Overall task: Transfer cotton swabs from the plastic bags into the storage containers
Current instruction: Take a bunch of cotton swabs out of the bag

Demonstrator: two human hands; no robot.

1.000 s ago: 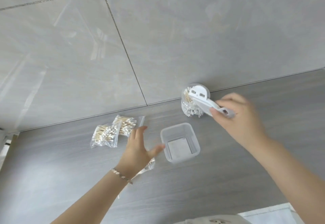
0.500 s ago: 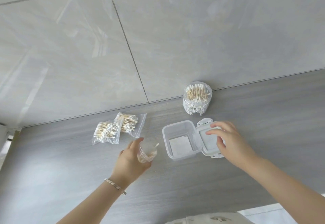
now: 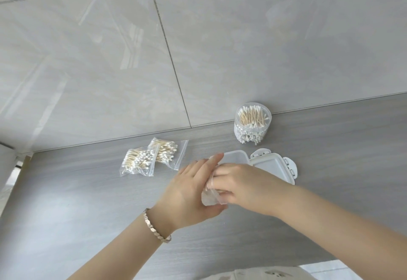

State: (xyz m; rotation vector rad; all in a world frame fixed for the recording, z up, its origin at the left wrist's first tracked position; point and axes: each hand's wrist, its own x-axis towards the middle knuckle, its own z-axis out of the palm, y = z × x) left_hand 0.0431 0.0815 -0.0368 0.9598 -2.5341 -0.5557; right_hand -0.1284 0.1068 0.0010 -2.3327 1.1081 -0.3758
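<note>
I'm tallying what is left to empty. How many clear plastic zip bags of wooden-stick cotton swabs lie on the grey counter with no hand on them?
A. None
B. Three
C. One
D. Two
D: one clear plastic bag of swabs and a second bag lie side by side on the grey counter, while the left hand and right hand hold a third clear bag.

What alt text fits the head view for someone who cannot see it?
The left hand and right hand together hold a small clear plastic bag over a grey wood-grain counter, before an open square clear plastic box. Two swab-filled clear bags lie left; a round swab-filled jar stands behind.
</note>
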